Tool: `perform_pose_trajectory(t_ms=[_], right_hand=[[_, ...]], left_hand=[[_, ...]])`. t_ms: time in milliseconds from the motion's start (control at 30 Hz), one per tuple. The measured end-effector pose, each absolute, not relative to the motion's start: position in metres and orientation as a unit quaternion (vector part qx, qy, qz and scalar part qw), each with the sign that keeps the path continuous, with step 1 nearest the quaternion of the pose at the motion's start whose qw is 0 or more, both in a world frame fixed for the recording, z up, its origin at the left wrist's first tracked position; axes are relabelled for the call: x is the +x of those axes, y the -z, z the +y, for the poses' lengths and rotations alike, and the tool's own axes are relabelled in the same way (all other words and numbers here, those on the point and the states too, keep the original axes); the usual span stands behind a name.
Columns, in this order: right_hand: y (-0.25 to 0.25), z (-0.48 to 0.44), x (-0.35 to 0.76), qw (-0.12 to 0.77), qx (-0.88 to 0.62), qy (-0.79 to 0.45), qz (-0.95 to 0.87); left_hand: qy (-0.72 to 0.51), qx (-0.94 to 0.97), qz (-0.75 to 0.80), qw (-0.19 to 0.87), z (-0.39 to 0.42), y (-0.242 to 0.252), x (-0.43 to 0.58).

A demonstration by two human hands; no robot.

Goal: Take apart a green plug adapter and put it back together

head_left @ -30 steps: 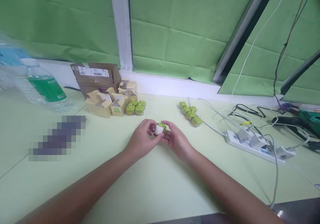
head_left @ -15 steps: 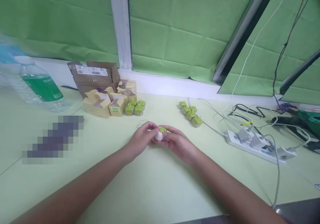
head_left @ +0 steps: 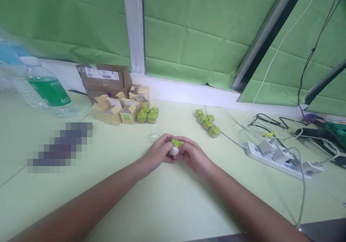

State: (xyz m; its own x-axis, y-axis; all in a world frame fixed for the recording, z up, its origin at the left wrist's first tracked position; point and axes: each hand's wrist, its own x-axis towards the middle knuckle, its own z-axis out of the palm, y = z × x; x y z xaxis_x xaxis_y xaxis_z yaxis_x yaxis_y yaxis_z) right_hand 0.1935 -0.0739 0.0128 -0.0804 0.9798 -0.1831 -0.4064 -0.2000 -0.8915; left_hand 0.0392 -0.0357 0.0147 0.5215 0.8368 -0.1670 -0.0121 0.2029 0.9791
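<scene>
Both hands meet over the middle of the pale green table. My left hand and my right hand pinch one small white and green object between their fingertips; its green part faces up and the white round part sits below. A small clear plastic piece lies on the table just beyond my left fingers.
Yellow cartons and a brown cardboard box stand at the back left, with several small green items beside them. Another row of green items lies right of centre. A water bottle lies far left; a power strip with cables sits right.
The object has been turned between my fingers: its white part faced up earlier, and now the green part is on top. Both hands stayed at about the same spot.
</scene>
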Motion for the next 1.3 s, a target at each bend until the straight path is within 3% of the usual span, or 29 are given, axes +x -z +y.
perform_pose_trajectory(t_ms=[200,633,933,1100,1300], right_hand=[[-0.012,-0.076,0.19,0.53,-0.441,-0.636,-0.346],[-0.013,-0.076,0.192,0.503,-0.441,-0.627,-0.398],[-0.018,-0.073,0.193,0.528,-0.397,-0.664,-0.352],[-0.018,-0.074,0.196,0.55,-0.363,-0.681,-0.319],[-0.017,-0.074,0.198,0.508,-0.395,-0.686,-0.34]], left_hand=[[-0.309,0.52,0.328,0.726,-0.036,-0.008,0.041],[-0.321,0.55,0.353,0.685,-0.039,-0.01,0.041],[-0.335,0.516,0.318,0.721,-0.03,0.001,0.041],[-0.364,0.597,0.313,0.643,-0.032,0.001,0.042],[-0.359,0.632,0.378,0.573,-0.032,0.003,0.041]])
